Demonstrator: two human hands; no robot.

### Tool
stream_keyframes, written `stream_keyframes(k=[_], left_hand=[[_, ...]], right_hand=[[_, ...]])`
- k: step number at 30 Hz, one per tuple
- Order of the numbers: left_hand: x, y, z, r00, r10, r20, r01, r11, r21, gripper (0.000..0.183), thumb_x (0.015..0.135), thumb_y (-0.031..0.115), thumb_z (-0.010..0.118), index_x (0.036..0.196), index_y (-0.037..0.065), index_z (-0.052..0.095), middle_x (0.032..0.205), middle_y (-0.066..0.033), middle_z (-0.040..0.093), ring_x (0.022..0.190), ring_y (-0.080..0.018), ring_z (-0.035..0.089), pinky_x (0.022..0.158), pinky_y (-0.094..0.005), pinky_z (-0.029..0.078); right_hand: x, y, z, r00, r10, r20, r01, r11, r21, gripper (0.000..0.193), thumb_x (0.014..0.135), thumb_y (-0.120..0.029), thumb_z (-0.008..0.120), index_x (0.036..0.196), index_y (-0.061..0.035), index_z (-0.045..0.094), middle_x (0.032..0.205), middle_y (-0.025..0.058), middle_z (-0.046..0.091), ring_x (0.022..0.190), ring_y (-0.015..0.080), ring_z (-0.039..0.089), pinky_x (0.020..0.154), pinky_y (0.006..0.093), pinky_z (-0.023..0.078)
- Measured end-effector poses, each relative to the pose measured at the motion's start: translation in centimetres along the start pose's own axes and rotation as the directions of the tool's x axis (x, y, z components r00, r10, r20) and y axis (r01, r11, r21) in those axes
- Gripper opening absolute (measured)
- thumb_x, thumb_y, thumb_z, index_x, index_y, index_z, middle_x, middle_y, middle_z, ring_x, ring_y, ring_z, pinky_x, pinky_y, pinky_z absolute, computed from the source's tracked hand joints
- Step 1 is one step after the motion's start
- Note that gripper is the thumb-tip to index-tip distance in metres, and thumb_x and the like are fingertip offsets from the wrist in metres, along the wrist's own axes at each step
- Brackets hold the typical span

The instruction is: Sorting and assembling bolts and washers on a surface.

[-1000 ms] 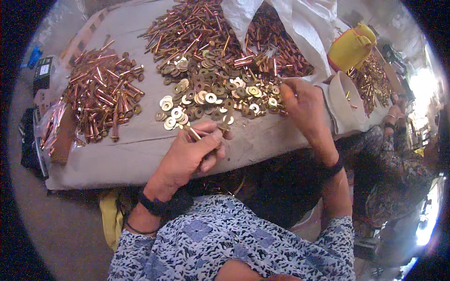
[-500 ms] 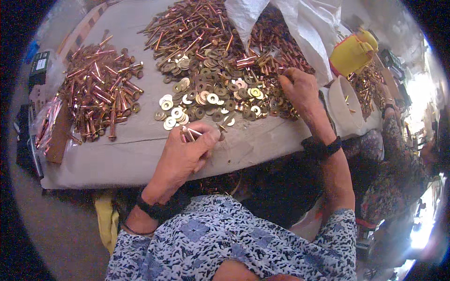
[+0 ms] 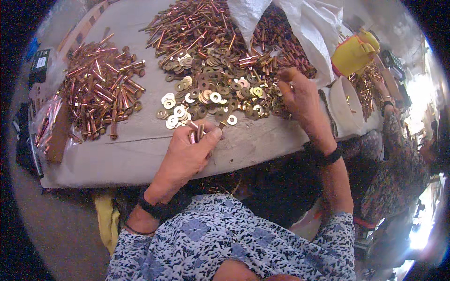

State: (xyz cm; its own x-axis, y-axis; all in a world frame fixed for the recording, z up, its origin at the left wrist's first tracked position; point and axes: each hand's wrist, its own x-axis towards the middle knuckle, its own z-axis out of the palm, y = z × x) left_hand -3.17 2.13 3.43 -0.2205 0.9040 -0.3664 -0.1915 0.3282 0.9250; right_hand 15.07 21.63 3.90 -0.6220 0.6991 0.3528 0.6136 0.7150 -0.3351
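Note:
My left hand (image 3: 185, 157) is closed around several coppery bolts (image 3: 199, 132) above the table's near edge. Another bolt (image 3: 225, 122) sticks out from its thumb and fingertips, beside a loose washer (image 3: 232, 120). Flat golden washers (image 3: 206, 96) lie heaped just beyond that hand. My right hand (image 3: 303, 100) is over the right side of the heap, by small metal nuts (image 3: 271, 100). Its fingers are bent together, and whatever they pinch is hidden.
A large bolt pile (image 3: 197, 28) spreads behind the washers, partly under a white woven sack (image 3: 304, 28). Another bolt pile (image 3: 101, 89) is at left, beside a cardboard box (image 3: 58, 133). At right are a white tub (image 3: 344, 103), a yellow container (image 3: 354, 56) and another person's arm (image 3: 386, 96).
My left hand has shifted slightly right, and the bolts in it now stand more upright. My right hand has drawn slightly nearer, its fingers more bent.

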Motion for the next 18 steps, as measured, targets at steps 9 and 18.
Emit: stream_keyframes(k=[9,18], left_hand=[[0.7,-1.6,0.4,0.990,0.133,-0.045,-0.117,0.959,0.257,0.027,0.080,0.018,0.058,0.061,0.001,0.049,0.051,0.0045,0.037,0.049,-0.0032,0.032,0.042,-0.0243,0.027],[0.4,-1.9,1.2,0.952,0.304,-0.026,-0.260,0.853,0.452,0.019,0.077,0.013,0.060,0.067,-0.002,0.054,0.052,-0.0018,0.043,0.051,-0.0061,0.037,0.045,-0.0261,0.033]], right_hand=[[-4.8,-4.5,0.5,0.976,-0.212,-0.050,0.217,0.926,0.309,0.023,0.078,0.004,0.052,0.099,-0.0036,0.058,0.085,0.0110,0.059,0.075,0.0225,0.058,0.066,0.0292,0.045],[-6.3,-5.1,1.5,0.976,-0.205,-0.073,0.217,0.920,0.326,0.027,0.075,0.005,0.054,0.099,-0.0054,0.060,0.085,0.0117,0.058,0.078,0.0248,0.058,0.068,0.0295,0.046]])
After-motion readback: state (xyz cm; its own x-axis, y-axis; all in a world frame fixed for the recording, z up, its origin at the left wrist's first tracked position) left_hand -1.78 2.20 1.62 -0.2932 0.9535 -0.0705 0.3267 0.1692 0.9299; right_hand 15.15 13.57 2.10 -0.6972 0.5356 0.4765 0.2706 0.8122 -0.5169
